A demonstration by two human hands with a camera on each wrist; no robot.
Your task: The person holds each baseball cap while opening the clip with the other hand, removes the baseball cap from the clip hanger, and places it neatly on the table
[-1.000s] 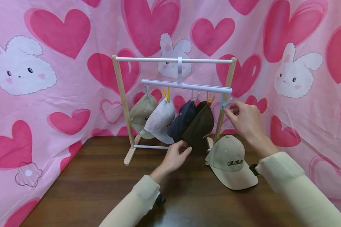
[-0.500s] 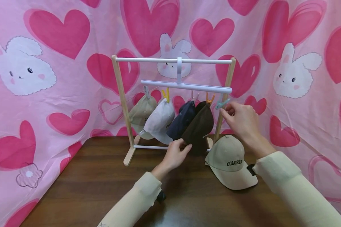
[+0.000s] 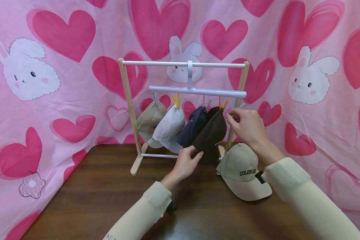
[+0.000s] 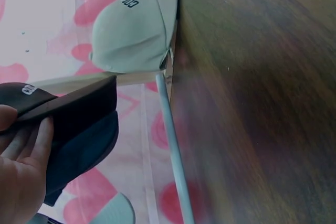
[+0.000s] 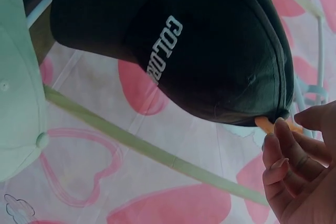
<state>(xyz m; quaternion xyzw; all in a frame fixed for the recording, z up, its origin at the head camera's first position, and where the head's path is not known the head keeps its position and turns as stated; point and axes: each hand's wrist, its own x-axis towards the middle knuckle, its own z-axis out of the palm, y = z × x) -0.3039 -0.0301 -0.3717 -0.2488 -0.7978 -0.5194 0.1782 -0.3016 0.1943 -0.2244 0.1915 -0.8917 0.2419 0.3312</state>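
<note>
A dark brown cap (image 3: pixel 211 128) hangs from the hanger (image 3: pixel 198 90) by an orange clip (image 3: pixel 223 102). My left hand (image 3: pixel 186 163) pinches its brim; the left wrist view shows the thumb on one side and straight fingers on the other. My right hand (image 3: pixel 247 125) is right of the cap's top, bent fingers near the orange clip. In the right wrist view, thumb and index stand apart, with the clip (image 5: pixel 266 124) partly hidden behind the fingertips. A teal clip (image 3: pixel 239 105) hangs at the bar's right end. A beige cap (image 3: pixel 243 163) lettered COLORADO sits below my right hand.
A navy cap (image 3: pixel 193 128), a white cap (image 3: pixel 169 128) and a khaki cap (image 3: pixel 151 118) hang further left. The wooden stand (image 3: pixel 129 100) with its white top rod (image 3: pixel 156 63) holds the hanger above a brown table (image 3: pixel 108 200). A pink curtain (image 3: pixel 114 30) surrounds it.
My right hand has let go of the teal clip and moved left toward the orange clip. The teal clip has swung back toward the bar's end. My left hand stays at the brown cap's brim.
</note>
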